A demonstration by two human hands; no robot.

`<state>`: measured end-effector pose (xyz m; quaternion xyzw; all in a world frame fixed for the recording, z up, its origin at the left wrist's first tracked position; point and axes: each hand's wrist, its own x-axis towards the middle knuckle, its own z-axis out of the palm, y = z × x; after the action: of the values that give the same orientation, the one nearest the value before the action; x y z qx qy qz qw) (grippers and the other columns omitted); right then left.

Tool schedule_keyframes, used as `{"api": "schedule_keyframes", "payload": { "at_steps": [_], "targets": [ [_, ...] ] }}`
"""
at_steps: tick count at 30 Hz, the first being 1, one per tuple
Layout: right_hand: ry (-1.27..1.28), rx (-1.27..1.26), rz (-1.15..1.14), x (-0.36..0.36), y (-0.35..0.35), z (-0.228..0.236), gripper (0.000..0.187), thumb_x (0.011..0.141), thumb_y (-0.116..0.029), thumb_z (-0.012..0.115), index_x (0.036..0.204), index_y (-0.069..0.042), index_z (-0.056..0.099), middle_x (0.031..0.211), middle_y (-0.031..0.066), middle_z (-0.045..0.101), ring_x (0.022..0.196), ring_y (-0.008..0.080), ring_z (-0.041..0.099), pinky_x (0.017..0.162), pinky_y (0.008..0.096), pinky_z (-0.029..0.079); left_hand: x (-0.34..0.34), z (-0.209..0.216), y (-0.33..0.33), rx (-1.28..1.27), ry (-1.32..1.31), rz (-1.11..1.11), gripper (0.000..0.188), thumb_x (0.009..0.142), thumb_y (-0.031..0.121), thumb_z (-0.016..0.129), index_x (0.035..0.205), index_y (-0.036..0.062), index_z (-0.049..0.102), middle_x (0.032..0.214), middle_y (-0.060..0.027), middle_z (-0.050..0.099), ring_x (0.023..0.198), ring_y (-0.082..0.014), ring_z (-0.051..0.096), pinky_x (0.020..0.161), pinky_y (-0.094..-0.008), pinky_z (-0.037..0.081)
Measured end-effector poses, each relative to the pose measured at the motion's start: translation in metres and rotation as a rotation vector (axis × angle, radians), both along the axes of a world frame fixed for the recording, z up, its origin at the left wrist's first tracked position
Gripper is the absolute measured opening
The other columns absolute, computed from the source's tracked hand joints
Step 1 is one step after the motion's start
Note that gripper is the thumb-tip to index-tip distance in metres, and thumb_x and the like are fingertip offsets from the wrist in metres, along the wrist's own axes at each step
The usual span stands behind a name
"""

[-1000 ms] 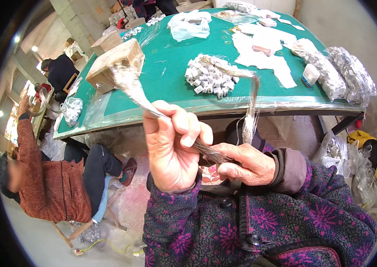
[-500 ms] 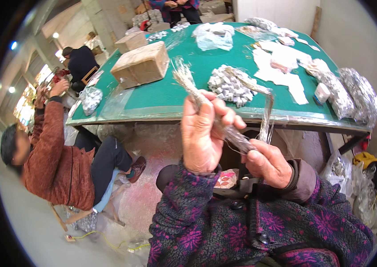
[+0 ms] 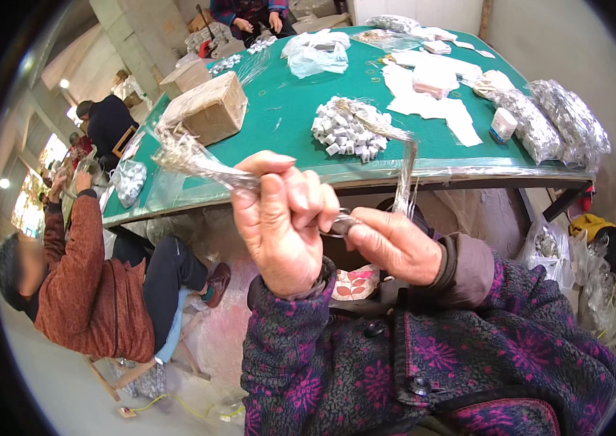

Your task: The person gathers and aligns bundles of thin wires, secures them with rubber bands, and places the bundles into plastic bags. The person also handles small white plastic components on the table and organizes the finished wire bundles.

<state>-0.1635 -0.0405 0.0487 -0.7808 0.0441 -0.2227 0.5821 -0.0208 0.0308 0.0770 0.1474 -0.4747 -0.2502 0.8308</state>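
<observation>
Before green table (image 3: 286, 116): left hand (image 3: 282, 221) fisted around twisted clear plastic film (image 3: 199, 161); right hand (image 3: 391, 243) pinched film's other end.

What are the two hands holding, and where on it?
A twisted clear plastic strip: the left hand is fisted around its middle, and the right hand pinches it just beside.

Your left hand (image 3: 279, 221) and right hand (image 3: 395, 243) work below the near edge of the green counter (image 3: 286, 109), with open air between them and that edge. On the counter, a heap of small white pieces (image 3: 344, 131) sits straight ahead, a cardboard box (image 3: 210, 109) blocks the left, and filled clear bags (image 3: 562, 120) line the right. Bare green felt lies between the box and the heap. A seated person in a red-brown jacket (image 3: 83, 298) crowds your left side.
</observation>
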Motion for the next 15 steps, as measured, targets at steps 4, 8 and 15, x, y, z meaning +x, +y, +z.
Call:
{"api": "schedule_keyframes", "payload": {
  "at_steps": [4, 8, 15],
  "targets": [
    [-0.121, -0.197, -0.053, -0.005, 0.005, -0.001, 0.019, 0.098, -0.014, 0.052, 0.112, -0.001, 0.049, 0.078, 0.0198, 0.057, 0.070, 0.0352, 0.060, 0.063, 0.0372, 0.045, 0.002, 0.006, 0.004, -0.003, -0.016, 0.016, 0.025, 0.103, 0.024, 0.045, 0.116, 0.0029, 0.047, 0.074, 0.0005, 0.042, 0.057, -0.0080, 0.036, 0.050, -0.0267, 0.039],
    [-0.184, -0.145, -0.197, -0.025, -0.002, 0.019, 0.018, 0.100, -0.015, 0.048, 0.106, 0.001, 0.053, 0.079, 0.0077, 0.056, 0.064, 0.0155, 0.052, 0.060, 0.0284, 0.042, 0.002, 0.008, -0.001, 0.061, -0.186, -0.142, 0.097, 0.077, 0.061, 0.070, 0.145, 0.0077, 0.025, 0.122, -0.0190, 0.056, 0.113, -0.0323, 0.057, 0.099, -0.0455, 0.044],
    [-0.527, 0.212, -0.044, -0.110, -0.011, 0.089, 0.033, 0.103, -0.033, 0.040, 0.100, -0.001, 0.044, 0.052, -0.0065, 0.028, 0.038, 0.0015, 0.022, 0.036, 0.0225, 0.020, 0.017, -0.014, -0.044, 0.459, -0.650, 0.071, 0.051, 0.092, 0.008, 0.052, 0.141, -0.0012, 0.039, 0.135, -0.0176, 0.052, 0.129, -0.0264, 0.047, 0.108, -0.0368, 0.033]
  ]
}}
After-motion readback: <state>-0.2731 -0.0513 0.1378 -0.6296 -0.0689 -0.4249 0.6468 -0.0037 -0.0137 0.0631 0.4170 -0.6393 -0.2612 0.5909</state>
